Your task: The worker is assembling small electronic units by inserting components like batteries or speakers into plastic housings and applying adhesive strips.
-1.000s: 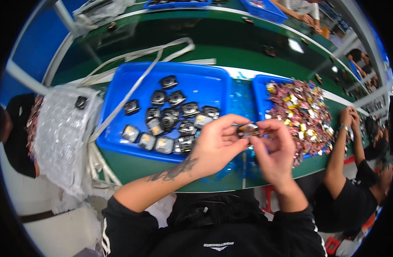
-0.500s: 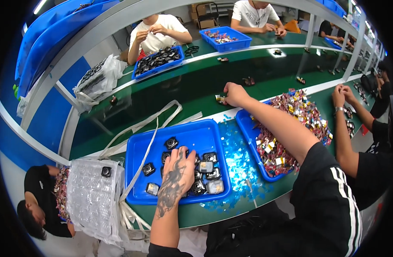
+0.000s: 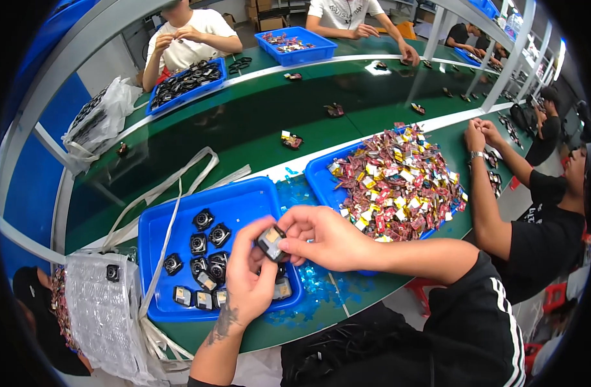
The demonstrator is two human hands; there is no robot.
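Observation:
Both my hands meet over the near right corner of a blue tray (image 3: 240, 197) that holds several small black square parts (image 3: 208, 242). My left hand (image 3: 247, 280) cups one small black part (image 3: 270, 242) from below. My right hand (image 3: 321, 238) pinches the same part from the right with thumb and fingers. A second blue tray (image 3: 318, 177) to the right is heaped with small red, yellow and silver pieces (image 3: 398, 180).
A green conveyor belt (image 3: 256, 122) runs behind the trays with single parts spaced along it. White straps (image 3: 173, 193) lie over the left tray. A bubble-wrap bag (image 3: 105, 316) sits at the left. Other people work across the belt and at my right.
My right hand came back from the belt beyond the tray of pieces. My left hand lifted out of the left tray. Both now hold one black part together.

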